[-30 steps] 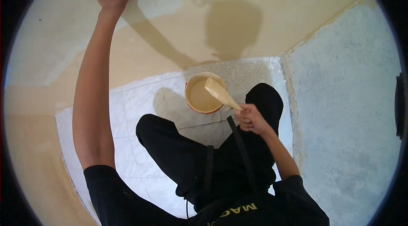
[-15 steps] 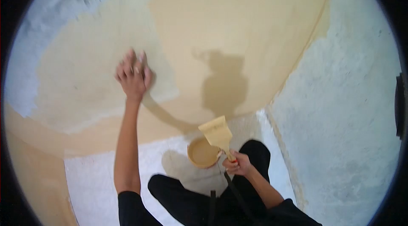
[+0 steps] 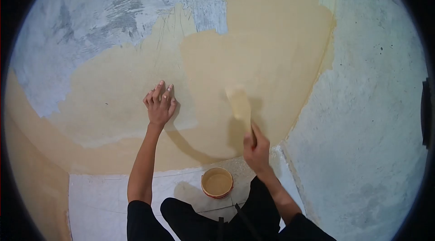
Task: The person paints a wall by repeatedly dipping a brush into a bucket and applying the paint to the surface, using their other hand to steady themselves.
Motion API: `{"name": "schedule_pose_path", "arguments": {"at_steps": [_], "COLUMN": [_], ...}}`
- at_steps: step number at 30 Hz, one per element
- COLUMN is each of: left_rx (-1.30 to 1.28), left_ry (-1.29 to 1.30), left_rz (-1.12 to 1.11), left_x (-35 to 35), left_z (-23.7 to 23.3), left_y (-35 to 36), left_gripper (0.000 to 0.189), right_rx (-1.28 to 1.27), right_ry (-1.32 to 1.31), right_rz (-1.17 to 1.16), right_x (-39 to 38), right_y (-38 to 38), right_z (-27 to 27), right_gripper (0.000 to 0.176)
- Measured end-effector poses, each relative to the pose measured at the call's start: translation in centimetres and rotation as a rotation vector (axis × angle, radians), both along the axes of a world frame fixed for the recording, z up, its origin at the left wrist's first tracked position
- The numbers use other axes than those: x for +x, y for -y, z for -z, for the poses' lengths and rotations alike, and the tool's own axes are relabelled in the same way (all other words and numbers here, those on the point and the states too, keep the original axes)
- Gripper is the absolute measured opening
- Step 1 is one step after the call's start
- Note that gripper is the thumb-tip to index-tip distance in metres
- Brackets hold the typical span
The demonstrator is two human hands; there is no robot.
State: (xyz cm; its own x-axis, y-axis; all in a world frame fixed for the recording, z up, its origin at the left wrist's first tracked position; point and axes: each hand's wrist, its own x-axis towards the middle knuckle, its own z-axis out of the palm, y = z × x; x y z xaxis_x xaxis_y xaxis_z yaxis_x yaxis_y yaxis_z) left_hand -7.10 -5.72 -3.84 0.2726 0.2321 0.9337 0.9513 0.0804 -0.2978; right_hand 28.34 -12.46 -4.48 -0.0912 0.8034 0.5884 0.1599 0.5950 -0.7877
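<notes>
My right hand (image 3: 257,151) grips the handle of a wide flat paintbrush (image 3: 240,105) coated in tan paint. The brush's head, a bit blurred, is up against the tan-painted part of the wall (image 3: 267,41), and its shadow falls beside it. To the left, my left hand (image 3: 161,106) rests on a paler tan patch of the wall, fingers spread and holding nothing. Below the brush, a small round tub (image 3: 217,183) of tan paint stands on the floor near my knees.
Bare grey-white plaster (image 3: 104,19) with dark streaks borders the paint at the upper left. A grey wall (image 3: 367,118) meets the painted one at a corner on the right. White sheeting (image 3: 104,200) covers the floor below.
My right hand has raised the brush from over the tub up to the wall. The camera view has tilted up, showing more wall; my left hand stays on the pale patch.
</notes>
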Motion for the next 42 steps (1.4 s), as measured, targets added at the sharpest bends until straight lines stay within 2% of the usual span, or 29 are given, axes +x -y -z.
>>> {"name": "schedule_pose_path", "arguments": {"at_steps": [1,3,5,7,8,10,11,17,19,31,38,40,42], "left_rx": [-0.042,-0.082,0.154,0.166,0.178,0.212,0.244,0.248,0.245,0.250,0.247,0.254,0.254], "left_ry": [0.062,0.119,0.239,0.321,0.401,0.321,0.241,0.236,0.234,0.219,0.242,0.236,0.230], "left_rz": [0.019,0.043,0.043,0.037,0.028,0.023,0.005,-0.010,0.004,0.040,0.050,0.042,0.037], "left_x": [0.0,0.0,0.3,0.7,0.7,-0.1,-0.2,-0.8,-0.8,-1.1,-1.2,-1.1,-1.1], "left_z": [-0.5,-2.4,-5.7,-8.4,-9.2,-8.5,-8.6,-8.1,-8.1,-8.2,-8.0,-8.1,-8.1], "left_y": [0.3,0.2,-0.7,-1.0,-1.4,-1.8,-1.9,-2.1,-2.2,-2.0,-2.1,-2.1,-2.0], "left_gripper": [0.034,0.030,0.023,0.022,0.021,0.021,0.022,0.021,0.021,0.021,0.020,0.020,0.019], "right_rx": [0.050,0.342,0.384,0.577,0.580,0.413,0.425,0.451,0.541,0.424,0.412,0.508,0.530], "right_ry": [0.019,-0.003,-0.013,-0.086,-0.089,-0.043,-0.044,-0.006,-0.018,0.042,0.109,0.022,-0.008], "right_rz": [0.037,0.141,0.101,0.106,0.119,0.110,0.115,0.174,0.239,0.261,0.298,0.220,0.236], "right_x": [-0.5,-2.7,-4.5,-6.7,-7.3,-8.0,-8.2,-9.3,-9.7,-10.8,-10.1,-9.6,-9.8], "right_y": [-0.5,-2.7,-4.2,-6.8,-7.0,-7.3,-7.8,-8.9,-9.2,-9.3,-8.9,-8.5,-8.4], "right_z": [-2.6,-6.4,-11.2,-13.2,-13.9,-15.3,-15.4,-15.3,-15.6,-16.3,-13.4,-13.6,-15.0], "right_gripper": [0.040,0.041,0.041,0.041,0.041,0.040,0.040,0.040,0.040,0.042,0.042,0.041,0.039]}}
